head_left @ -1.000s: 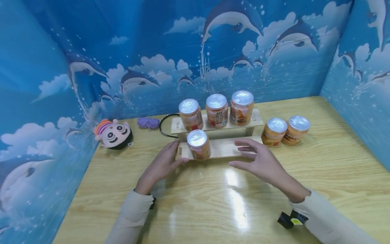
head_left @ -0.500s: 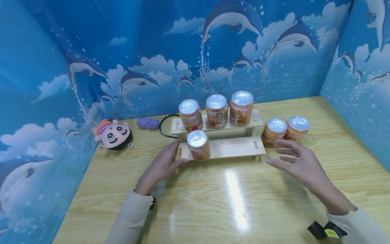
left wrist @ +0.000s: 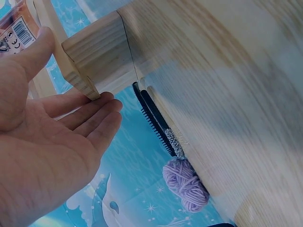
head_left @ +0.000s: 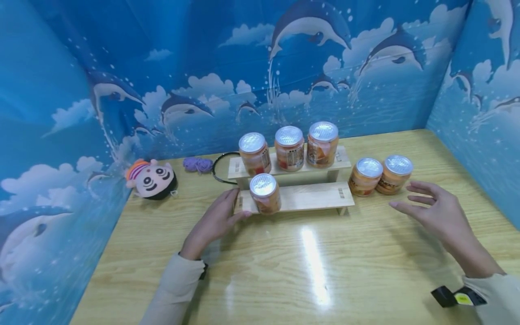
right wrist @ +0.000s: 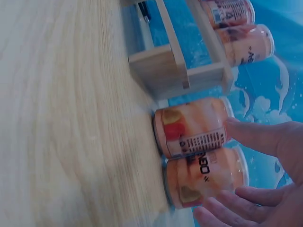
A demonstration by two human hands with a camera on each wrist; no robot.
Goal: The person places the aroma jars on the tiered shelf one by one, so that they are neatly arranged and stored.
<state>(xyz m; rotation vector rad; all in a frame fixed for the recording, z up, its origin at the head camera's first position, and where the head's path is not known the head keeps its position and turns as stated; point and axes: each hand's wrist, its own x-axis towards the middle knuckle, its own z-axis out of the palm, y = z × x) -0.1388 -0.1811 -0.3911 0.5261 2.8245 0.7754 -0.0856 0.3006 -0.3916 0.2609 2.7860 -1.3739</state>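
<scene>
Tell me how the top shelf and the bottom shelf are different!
The top shelf sits higher and farther back; the bottom shelf is lower, in front. The top shelf holds three jars; the bottom shelf holds just one jar, near the left hand. Both are pale wooden boards.

Pink plush toy (head_left: 152, 180), purple yarn (head_left: 197, 164) beside black hoop (left wrist: 155, 113), blue dolphin-print backdrop (head_left: 211, 49)
</scene>
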